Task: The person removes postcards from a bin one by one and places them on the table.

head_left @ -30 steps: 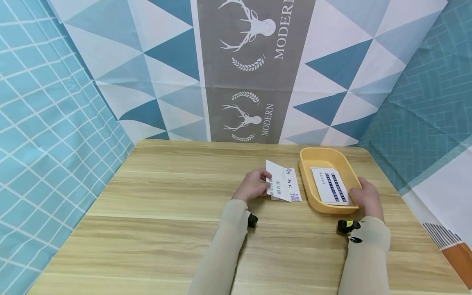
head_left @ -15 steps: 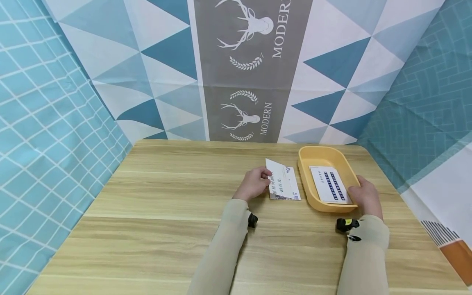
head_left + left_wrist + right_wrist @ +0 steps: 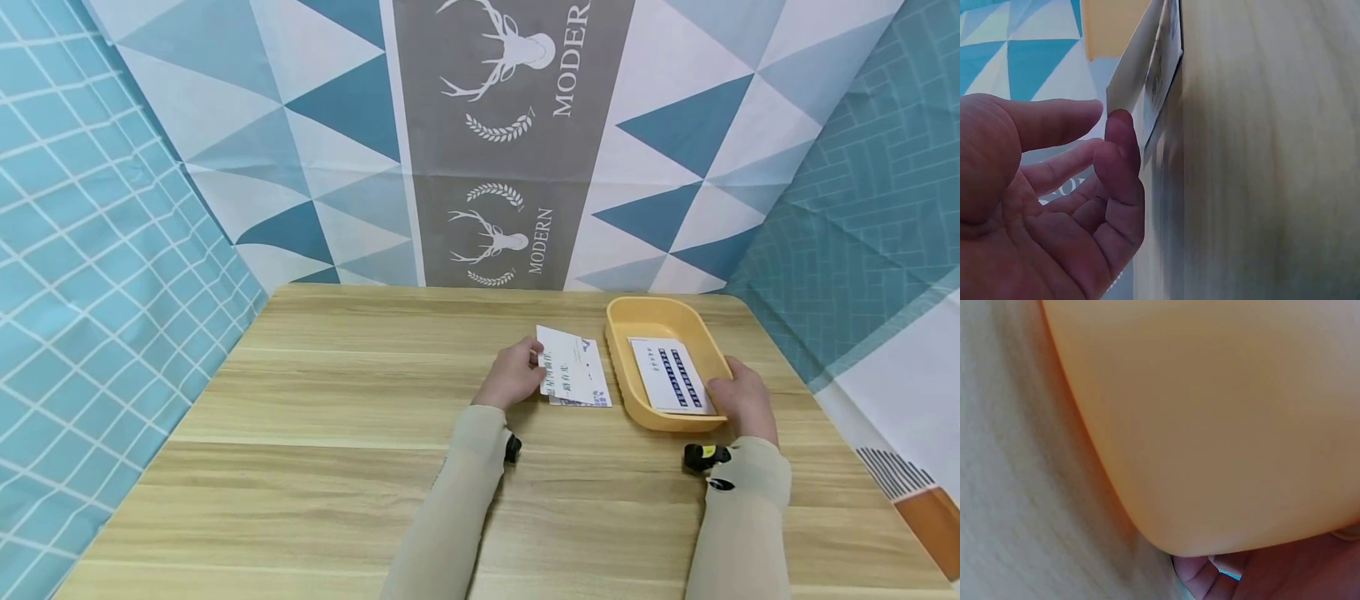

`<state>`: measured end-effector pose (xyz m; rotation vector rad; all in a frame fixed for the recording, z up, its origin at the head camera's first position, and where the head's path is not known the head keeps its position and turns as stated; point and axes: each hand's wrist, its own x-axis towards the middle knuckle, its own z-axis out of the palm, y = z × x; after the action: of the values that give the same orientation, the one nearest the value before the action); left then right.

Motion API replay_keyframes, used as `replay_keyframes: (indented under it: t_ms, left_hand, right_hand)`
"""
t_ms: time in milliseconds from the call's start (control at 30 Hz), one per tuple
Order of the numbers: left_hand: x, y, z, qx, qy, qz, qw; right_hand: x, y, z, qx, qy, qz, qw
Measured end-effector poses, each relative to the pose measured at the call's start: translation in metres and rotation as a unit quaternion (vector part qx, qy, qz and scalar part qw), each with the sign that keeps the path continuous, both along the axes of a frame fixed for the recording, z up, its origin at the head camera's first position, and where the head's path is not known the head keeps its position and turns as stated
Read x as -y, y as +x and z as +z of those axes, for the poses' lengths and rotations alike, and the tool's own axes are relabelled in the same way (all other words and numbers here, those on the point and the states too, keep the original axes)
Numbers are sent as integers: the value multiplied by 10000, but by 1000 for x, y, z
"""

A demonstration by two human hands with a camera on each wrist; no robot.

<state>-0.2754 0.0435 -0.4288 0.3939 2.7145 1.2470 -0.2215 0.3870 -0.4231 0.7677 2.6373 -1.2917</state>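
Note:
My left hand (image 3: 513, 372) pinches the left edge of a white card (image 3: 562, 362) printed with dark characters. In the left wrist view, the raised card (image 3: 1132, 72) has its edge at the thumb and forefinger tips. A second card (image 3: 1165, 75) lies beneath it on the table; in the head view, a strip of this lower card (image 3: 601, 392) shows at the right. My right hand (image 3: 747, 402) grips the right rim of a yellow-orange plastic basket (image 3: 652, 318). White cards (image 3: 667, 375) with rows of blue print lie inside. The right wrist view shows the basket wall (image 3: 1210, 425) with curled fingers (image 3: 1200, 575) below it.
The wood-grain table (image 3: 337, 400) reaches back to a patterned wall covering (image 3: 495, 150). Blue tiled sheeting (image 3: 112, 250) borders the left side. Black wrist cameras (image 3: 705, 457) sit on both sleeves.
The left hand's card has swung from a steeper tilt to a flatter one and edged slightly left over the lower card. My right hand keeps its hold on the basket.

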Motion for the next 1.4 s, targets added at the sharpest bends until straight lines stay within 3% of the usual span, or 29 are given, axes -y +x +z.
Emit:
replay_keyframes:
  t_ms: [533, 1033, 1400]
  left_hand:
    - [-2, 0, -3, -227, -718, -86, 9971]
    - [-2, 3, -1, -340, -832, -147, 9958]
    - [-8, 6, -2, -486, -1234, -37, 9912]
  right_hand:
    - [1, 0, 0, -46, 33, -28, 10000]
    - [1, -1, 1, -76, -3, -29, 10000]
    - [0, -1, -1, -25, -7, -54, 10000]
